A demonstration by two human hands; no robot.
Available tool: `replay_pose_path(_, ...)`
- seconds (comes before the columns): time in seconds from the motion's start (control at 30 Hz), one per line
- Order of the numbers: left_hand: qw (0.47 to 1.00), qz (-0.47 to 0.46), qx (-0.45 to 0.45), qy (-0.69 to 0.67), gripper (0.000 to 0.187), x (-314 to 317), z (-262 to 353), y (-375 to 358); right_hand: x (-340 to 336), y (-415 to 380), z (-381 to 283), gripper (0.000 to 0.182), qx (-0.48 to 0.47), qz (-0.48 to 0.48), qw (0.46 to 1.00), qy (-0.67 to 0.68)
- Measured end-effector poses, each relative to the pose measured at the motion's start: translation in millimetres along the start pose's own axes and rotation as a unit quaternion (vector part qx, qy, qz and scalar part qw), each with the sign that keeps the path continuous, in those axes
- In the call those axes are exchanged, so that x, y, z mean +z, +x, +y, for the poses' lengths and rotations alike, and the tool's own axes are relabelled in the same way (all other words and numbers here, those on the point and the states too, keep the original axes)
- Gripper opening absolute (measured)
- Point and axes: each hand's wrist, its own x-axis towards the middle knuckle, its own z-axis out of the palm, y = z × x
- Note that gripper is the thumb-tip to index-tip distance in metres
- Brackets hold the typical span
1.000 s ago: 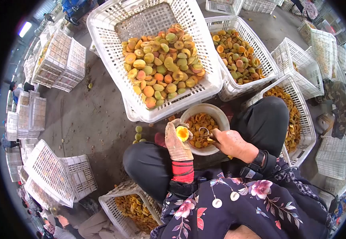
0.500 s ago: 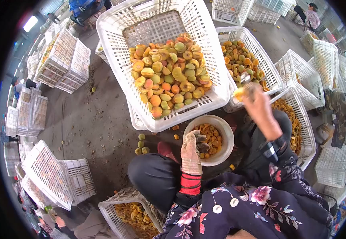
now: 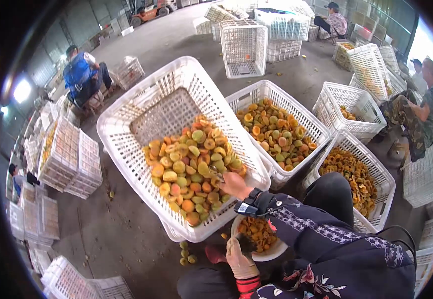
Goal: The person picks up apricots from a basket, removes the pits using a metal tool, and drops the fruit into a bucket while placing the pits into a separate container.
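Dark sleeve (image 3: 326,219), pale floral trim (image 3: 318,230); black wristband (image 3: 260,202); pale glove (image 3: 240,261); red cuff (image 3: 249,285).

Green, yellow and orange, those halved stone fruits (image 3: 179,172) crowd the near end of a white lattice crate (image 3: 126,119), mottled floor showing behind! And just by its near corner, a round whitish bowl (image 3: 272,253), partly covered, carries orange fruit pieces (image 3: 257,230) in a loose heap.

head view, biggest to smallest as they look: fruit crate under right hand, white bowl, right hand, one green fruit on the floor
1. Fruit crate, by far
2. White bowl, though partly covered
3. Right hand
4. Green fruit on the floor
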Motion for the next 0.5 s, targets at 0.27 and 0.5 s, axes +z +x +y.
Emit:
replay_pose_path(0.27,0.966,0.072,-0.149,-0.196,0.046,0,18,-2,-61,-20,-39,0.032,0.126,-0.144,0.963,0.192)
replay_pose_path(0.5,0.994,-0.002,-0.051,-0.092,0.061,-7,-2,3,-143,-118,-110,0.028,-0.116,-0.338,0.921,0.158)
